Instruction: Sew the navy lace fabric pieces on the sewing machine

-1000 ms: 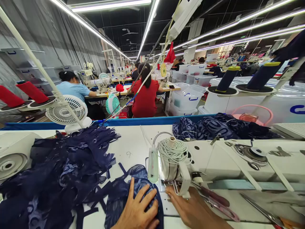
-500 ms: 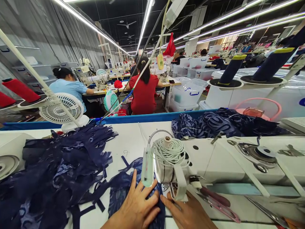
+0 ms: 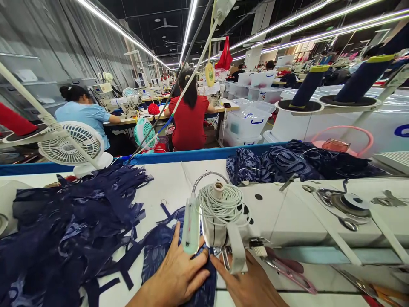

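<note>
Sheer navy patterned fabric [image 3: 156, 251] lies on the white table beside and under the head of a sewing machine [image 3: 217, 232]. My left hand [image 3: 179, 273] rests flat on it with fingers spread, the fingertips partly behind the pale green lamp [image 3: 191, 230] on the machine. To the right, my right hand [image 3: 247, 277] lies low by the needle area, its index finger stretched out to the fabric's right edge. The machine head covers its other fingers in part. A coil of pale cord [image 3: 220, 204] sits on top of the machine.
A heap of navy fabric pieces [image 3: 79, 226] covers the left side. Pink-handled snips [image 3: 292, 273] and scissors [image 3: 358, 283] lie on the right. Bundled patterned fabric [image 3: 271, 164] sits behind the machine. A white fan [image 3: 73, 143] stands at the back left; two co-workers sit beyond.
The view has turned slightly, so most things sit a little further left. Both hands stay on the fabric at the machine, with little visible movement.
</note>
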`<state>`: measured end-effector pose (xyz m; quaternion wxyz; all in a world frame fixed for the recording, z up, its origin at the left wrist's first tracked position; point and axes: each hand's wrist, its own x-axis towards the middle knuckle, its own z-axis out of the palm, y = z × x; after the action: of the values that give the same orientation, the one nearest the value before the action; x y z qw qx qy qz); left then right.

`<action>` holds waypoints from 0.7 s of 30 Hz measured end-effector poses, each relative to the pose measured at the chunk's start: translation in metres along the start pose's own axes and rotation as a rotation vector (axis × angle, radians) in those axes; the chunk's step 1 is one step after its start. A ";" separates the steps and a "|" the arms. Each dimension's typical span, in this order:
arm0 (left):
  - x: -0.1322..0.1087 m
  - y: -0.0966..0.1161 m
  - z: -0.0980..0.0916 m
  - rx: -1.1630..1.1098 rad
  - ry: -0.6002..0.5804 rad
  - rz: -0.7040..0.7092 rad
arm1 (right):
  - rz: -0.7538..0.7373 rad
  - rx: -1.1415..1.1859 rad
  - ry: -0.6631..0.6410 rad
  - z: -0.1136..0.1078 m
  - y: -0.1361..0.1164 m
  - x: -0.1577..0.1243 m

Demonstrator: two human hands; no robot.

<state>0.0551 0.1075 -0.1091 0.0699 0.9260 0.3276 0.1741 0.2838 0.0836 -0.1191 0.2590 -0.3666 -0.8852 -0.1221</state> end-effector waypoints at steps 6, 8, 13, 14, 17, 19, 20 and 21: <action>0.000 -0.003 0.001 -0.015 0.026 -0.008 | -0.023 0.055 -0.054 0.004 0.005 -0.005; 0.000 -0.004 0.001 -0.025 0.010 -0.015 | -0.040 0.046 -0.052 0.006 0.006 -0.008; 0.002 -0.001 -0.001 -0.028 0.006 -0.021 | -0.014 0.011 -0.025 0.005 0.007 -0.008; 0.003 0.000 -0.002 -0.019 0.017 -0.023 | -0.002 0.016 -0.018 0.005 0.006 -0.008; 0.003 0.002 -0.001 0.011 0.069 -0.008 | 0.025 0.082 0.004 0.003 0.003 -0.007; 0.002 0.003 0.000 0.032 0.113 0.034 | 0.011 0.159 0.020 -0.001 0.000 -0.007; 0.001 0.003 0.002 0.039 0.138 0.062 | 0.006 0.187 0.026 -0.003 -0.002 -0.007; 0.001 0.004 0.003 0.042 0.159 0.092 | 0.008 0.204 0.023 -0.005 -0.003 -0.007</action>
<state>0.0590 0.1052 -0.1105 0.0159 0.9246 0.2927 0.2433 0.2877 0.0753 -0.1187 0.3058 -0.3405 -0.8884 -0.0343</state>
